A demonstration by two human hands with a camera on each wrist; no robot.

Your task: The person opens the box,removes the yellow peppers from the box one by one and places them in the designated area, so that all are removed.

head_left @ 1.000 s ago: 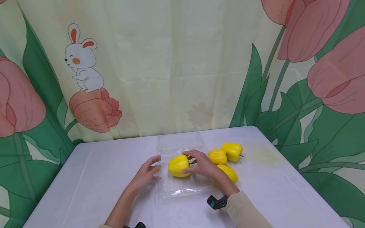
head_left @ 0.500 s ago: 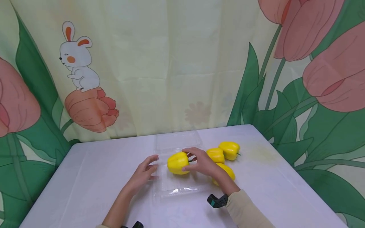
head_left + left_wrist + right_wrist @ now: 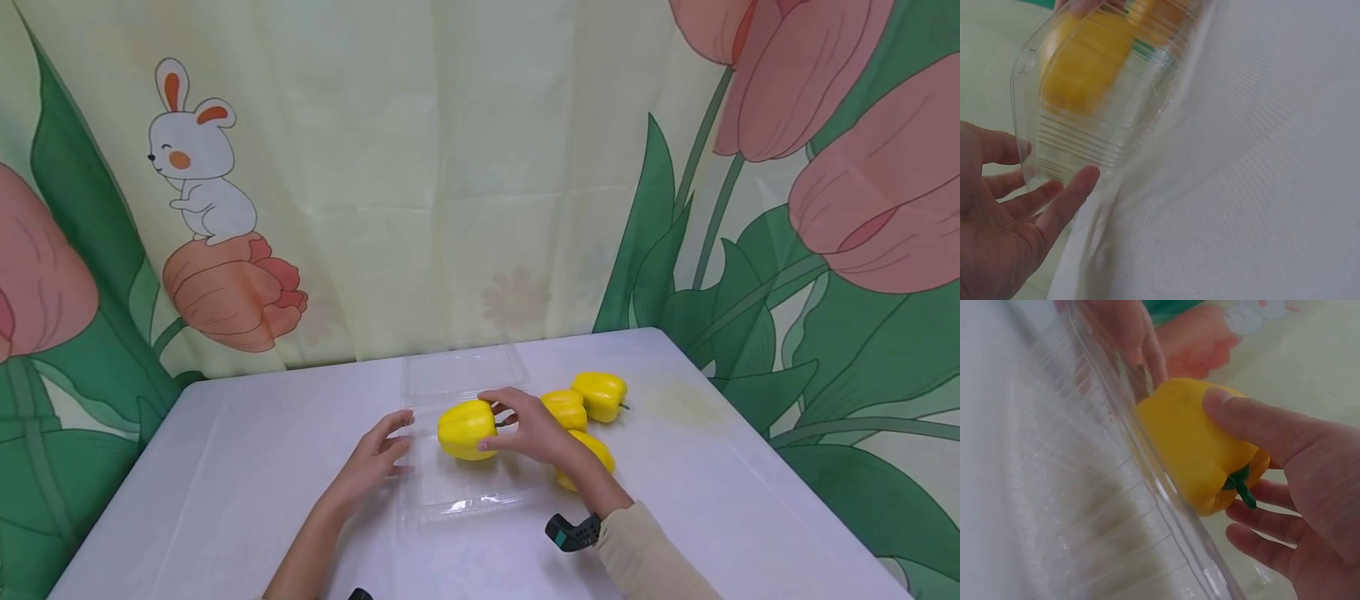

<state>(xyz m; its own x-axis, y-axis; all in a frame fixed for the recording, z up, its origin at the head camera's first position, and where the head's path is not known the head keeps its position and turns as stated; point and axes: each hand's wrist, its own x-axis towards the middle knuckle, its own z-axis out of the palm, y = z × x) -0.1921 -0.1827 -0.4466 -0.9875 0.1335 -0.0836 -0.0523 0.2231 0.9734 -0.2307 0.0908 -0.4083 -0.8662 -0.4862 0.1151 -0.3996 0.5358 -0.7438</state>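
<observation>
My right hand [image 3: 531,429] grips a yellow bell pepper [image 3: 463,431] by its stem end, with the thumb [image 3: 1232,411] on its side. The pepper is over the base of a clear plastic clamshell box [image 3: 431,496]; in the right wrist view it shows beyond the box's rim [image 3: 1169,490]. Whether it touches the bottom I cannot tell. At the box's left side is my left hand [image 3: 372,461], its fingers spread and relaxed. In the left wrist view, that hand's fingertips [image 3: 1089,177] lie close to or against the ribbed clear wall [image 3: 1075,144].
To the right of the box are more yellow peppers: one [image 3: 564,408] beside my right hand, one [image 3: 602,396] behind it and one [image 3: 588,454] partly behind my right forearm. The box's lid [image 3: 461,373] lies folded back toward the curtain [image 3: 390,208]. A white cloth covers the table [image 3: 247,475].
The head view has shifted slightly, so the whole scene sits a little further left. Both hands and the gripped pepper stay almost where they were over the box.
</observation>
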